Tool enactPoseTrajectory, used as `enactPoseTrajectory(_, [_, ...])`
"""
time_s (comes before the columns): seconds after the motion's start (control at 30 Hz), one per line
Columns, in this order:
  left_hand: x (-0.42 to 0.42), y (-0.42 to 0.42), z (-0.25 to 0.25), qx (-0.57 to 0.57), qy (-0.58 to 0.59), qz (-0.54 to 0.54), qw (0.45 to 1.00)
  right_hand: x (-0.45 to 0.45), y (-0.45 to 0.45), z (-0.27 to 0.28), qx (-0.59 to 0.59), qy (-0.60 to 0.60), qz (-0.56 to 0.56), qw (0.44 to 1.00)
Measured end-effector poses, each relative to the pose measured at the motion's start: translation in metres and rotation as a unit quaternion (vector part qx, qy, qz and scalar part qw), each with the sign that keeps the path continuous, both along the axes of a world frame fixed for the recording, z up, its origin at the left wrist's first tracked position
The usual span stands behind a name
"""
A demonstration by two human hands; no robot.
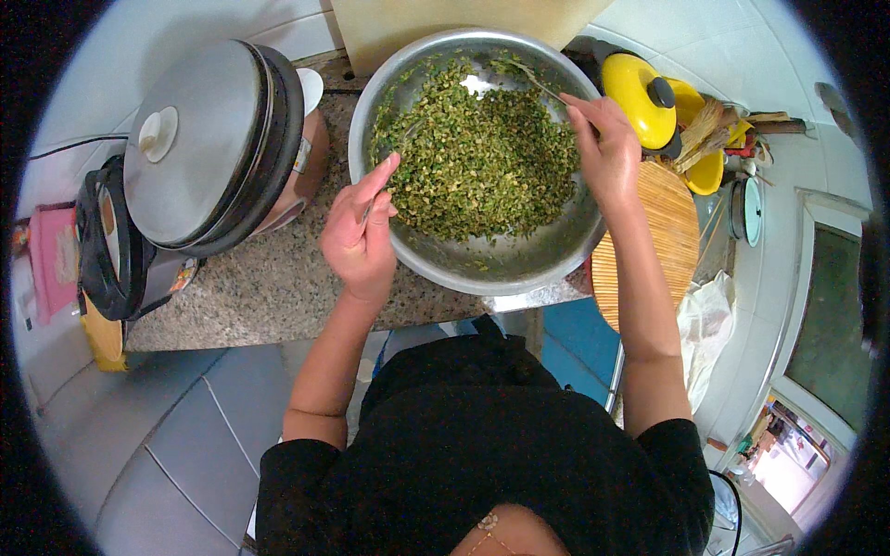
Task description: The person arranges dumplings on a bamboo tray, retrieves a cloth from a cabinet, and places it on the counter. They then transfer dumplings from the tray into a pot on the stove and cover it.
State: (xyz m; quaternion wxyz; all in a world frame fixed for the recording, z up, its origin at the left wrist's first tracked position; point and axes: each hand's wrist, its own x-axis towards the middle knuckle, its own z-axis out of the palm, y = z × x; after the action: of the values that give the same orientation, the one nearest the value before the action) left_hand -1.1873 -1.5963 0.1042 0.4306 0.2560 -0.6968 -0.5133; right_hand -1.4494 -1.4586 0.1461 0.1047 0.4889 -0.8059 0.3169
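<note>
A wide metal basin (480,281) stands on the counter before me, with a chopped green filling (480,160) spread over its bottom. My right hand (608,149) grips the handle of a metal fork (549,90) over the basin's right side. The fork's tined end lies against the far inner wall, with green bits around it. At the left rim, my left hand (365,233) pinches a second slim metal utensil (414,129). Its tip reaches into the filling, so its kind is hard to tell.
A lidded electric pan (198,139) stacked on a pink appliance (309,167) stands left. At the right are a yellow lidded pot (636,101), a round slatted mat (653,229) and a white plastic bag (706,326). A board (459,21) leans behind the basin.
</note>
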Motion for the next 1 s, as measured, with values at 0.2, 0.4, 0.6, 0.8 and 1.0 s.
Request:
enactPoseTrajectory(0.2, [-0.001, 0.000, -0.003, -0.019, -0.007, 0.001, 1.000, -0.009, -0.015, -0.025, -0.018, 0.040, -0.010, 0.999])
enactPoseTrajectory(0.4, [0.000, -0.001, -0.005, -0.016, 0.002, 0.006, 1.000, 0.032, -0.031, -0.039, 0.050, -0.059, 0.142, 0.987])
enactPoseTrajectory(0.6, [0.000, -0.001, -0.003, -0.031, -0.021, -0.011, 0.999, -0.005, -0.013, 0.000, 0.078, 0.027, 0.114, 0.990])
enactPoseTrajectory(0.8, [-0.001, 0.000, -0.005, -0.012, -0.011, 0.009, 1.000, -0.049, -0.005, 0.026, 0.175, 0.153, 0.131, 0.964])
enactPoseTrajectory(1.0, [-0.006, 0.003, 0.000, -0.019, -0.018, 0.009, 1.000, -0.026, 0.075, 0.001, 0.178, -0.015, 0.082, 0.980])
